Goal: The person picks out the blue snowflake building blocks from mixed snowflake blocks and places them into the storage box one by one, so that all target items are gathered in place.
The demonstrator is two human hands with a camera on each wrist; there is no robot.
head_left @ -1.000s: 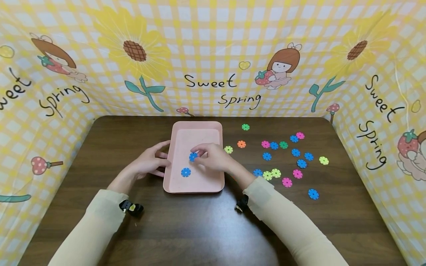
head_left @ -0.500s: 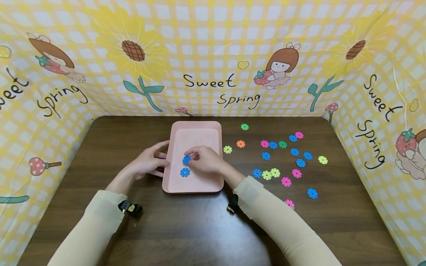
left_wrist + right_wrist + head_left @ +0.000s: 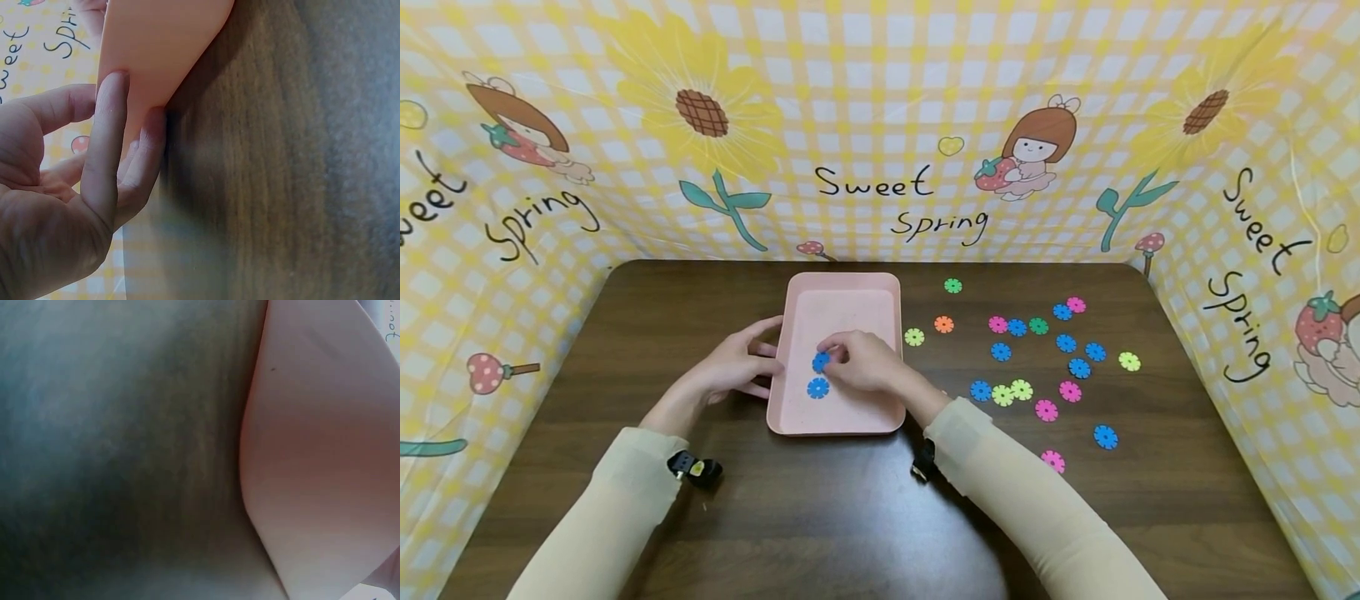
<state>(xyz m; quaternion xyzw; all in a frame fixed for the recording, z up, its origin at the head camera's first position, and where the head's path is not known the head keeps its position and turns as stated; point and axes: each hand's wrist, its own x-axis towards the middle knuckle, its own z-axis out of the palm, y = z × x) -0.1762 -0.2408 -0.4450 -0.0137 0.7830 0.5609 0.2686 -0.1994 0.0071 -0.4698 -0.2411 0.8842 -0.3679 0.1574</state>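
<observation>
Well, sm. rnd. blue notched disc

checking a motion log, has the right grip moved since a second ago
Yes: against the pink tray in the head view, the right grip has shifted left and slightly toward the tray's near rim.

Right hand pinching a blue disc over a pink tray, another blue disc lying close by, left hand touching the tray's left side, bright little discs on the brown counter, yellow checked cloth behind
</observation>
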